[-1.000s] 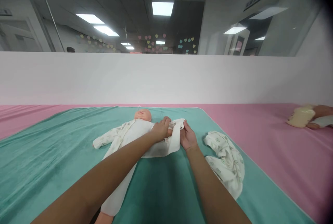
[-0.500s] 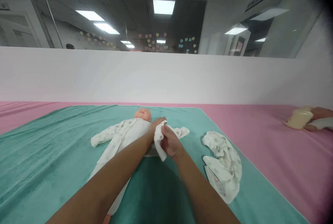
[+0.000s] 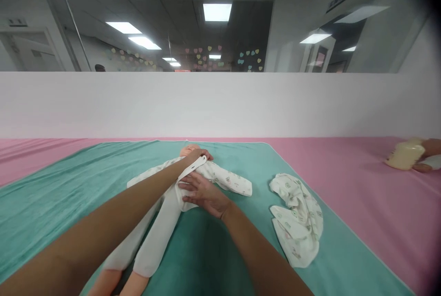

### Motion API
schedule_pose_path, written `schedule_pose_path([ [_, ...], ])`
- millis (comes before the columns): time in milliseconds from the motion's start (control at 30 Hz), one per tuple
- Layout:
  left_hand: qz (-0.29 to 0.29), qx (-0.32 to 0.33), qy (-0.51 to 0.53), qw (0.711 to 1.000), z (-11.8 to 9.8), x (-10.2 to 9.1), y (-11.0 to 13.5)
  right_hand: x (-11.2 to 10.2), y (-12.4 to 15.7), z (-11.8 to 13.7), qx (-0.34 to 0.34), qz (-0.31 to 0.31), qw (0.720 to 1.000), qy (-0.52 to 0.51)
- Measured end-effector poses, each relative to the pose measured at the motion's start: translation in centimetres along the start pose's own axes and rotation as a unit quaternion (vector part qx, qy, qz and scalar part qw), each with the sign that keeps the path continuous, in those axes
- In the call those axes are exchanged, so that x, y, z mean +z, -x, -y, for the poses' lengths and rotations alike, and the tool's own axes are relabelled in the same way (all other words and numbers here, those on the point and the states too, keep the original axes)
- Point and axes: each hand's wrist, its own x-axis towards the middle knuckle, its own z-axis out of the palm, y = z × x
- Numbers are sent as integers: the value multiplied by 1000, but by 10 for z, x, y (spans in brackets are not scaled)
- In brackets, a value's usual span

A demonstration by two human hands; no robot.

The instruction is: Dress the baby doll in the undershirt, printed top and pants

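Doll (image 3: pixel 161 222) in a white suit lies on the green blanket (image 3: pixel 51 195), under both grips. Left grip (image 3: pixel 200 154) pinches the suit flap (image 3: pixel 191 170) by the neck. Right grip (image 3: pixel 203 192) lies flat and open on its tummy.

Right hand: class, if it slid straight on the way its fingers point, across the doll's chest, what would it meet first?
Probably the person's own left forearm, which crosses the white garment just beyond the right hand's fingers; whether it rests on the cloth is unclear.
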Motion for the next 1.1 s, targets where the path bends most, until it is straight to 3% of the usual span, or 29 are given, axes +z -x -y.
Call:
schedule_pose_path([
  [100, 5, 26, -26, 999, 0, -19, 21, 1, 1, 1, 27, 33, 999, -29],
  [200, 59, 74, -73, 993, -7, -34, 41, -4, 4, 3, 52, 57, 996, -43],
  [333, 99, 62, -112, 987, -23, -52, 59, -22, 7, 3, 29, 15, 998, -51],
  [533, 20, -4, -233, 972, -17, -79, 63, -61, 8, -2, -6, -129, 991, -30],
  [633, -67, -13, -274, 959, 0, -85, 59, -70, 6, -7, -1, -164, 983, 81],
  [733, -106, -8, -309, 945, 16, -79, 59, -65, 4, -14, 34, -162, 942, 292],
  [867, -96, 28, -346, 933, 26, -61, 67, -44, 2, -26, -6, -121, 825, 553],
  [967, -125, 58, -364, 921, 32, -54, 75, -28, 2, -34, -45, -123, 761, 636],
  [1100, -203, 4, -281, 938, 37, -53, 87, -8, 0, -39, -84, -160, 737, 651],
])
